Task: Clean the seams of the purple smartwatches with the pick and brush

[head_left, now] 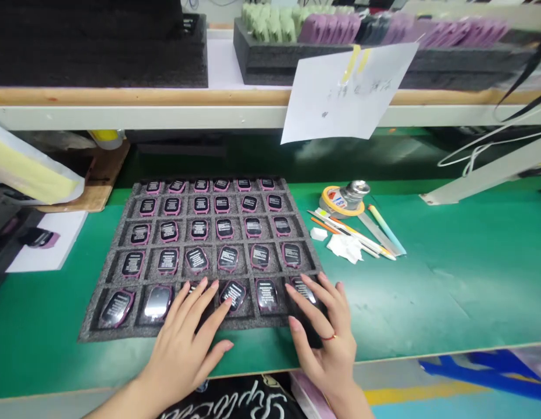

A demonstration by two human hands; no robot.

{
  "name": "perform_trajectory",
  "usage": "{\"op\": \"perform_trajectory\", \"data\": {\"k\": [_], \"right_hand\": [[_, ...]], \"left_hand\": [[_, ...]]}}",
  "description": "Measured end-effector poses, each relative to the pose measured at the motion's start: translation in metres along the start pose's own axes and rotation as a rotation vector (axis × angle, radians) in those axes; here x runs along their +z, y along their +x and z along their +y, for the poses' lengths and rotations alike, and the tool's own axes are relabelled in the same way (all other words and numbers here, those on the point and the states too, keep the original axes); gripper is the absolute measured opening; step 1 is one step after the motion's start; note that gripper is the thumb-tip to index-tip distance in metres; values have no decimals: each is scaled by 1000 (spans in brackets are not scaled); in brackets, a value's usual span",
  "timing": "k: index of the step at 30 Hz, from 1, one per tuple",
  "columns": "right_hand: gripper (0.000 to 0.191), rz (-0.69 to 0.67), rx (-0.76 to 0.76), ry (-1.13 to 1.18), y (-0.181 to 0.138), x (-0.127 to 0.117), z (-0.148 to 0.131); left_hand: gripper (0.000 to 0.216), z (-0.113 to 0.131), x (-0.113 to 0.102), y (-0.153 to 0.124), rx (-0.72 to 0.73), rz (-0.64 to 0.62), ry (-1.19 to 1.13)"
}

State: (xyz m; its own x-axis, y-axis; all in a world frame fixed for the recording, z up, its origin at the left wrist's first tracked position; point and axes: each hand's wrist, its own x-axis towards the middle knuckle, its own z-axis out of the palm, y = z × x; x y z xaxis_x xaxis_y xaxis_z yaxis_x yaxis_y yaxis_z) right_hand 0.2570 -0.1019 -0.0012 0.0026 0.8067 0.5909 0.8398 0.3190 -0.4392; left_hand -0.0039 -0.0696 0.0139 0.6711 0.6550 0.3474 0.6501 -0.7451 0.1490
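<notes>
A grey felt-like foam tray (131, 330) lies on the green bench mat, holding several rows of pink-framed smartwatch-like devices with black screens, most showing white printed text. My left hand (183, 349) rests with spread fingers on the front row, covering part of one device (232, 294). My right hand (323, 331) lies at the tray's front right corner, its fingertips on the last front-row device (303, 289). Neither hand grips anything. A glossy device (157, 302) sits uncovered near the front left.
To the right of the tray lie a tape roll with a metal canister (344, 199), pens, a ruler and white tissue (344, 247). A paper sheet (349, 93) hangs from the wooden shelf edge (166, 96) above. Foam racks of green and purple items stand behind it.
</notes>
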Motion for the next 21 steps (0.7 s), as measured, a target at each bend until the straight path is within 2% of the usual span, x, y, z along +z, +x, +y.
{"op": "perform_trajectory", "data": {"k": [4,7,10,16,21], "right_hand": [[48,-58,-38,15,-8,4,-14],[42,-52,-19,-36,-11,7,-17],[45,-6,-7,-30,-12,7,-18],[54,183,122,-8,-17,-4,-3],[51,191,107,-57,-23,-8,14]], "left_hand": [[54,7,2,-2,-34,-7,21],[56,10,3,-2,-68,-14,43],[55,12,3,-2,-100,-1,46],[54,12,1,-6,-136,52,5],[55,12,3,-5,-150,52,11]]}}
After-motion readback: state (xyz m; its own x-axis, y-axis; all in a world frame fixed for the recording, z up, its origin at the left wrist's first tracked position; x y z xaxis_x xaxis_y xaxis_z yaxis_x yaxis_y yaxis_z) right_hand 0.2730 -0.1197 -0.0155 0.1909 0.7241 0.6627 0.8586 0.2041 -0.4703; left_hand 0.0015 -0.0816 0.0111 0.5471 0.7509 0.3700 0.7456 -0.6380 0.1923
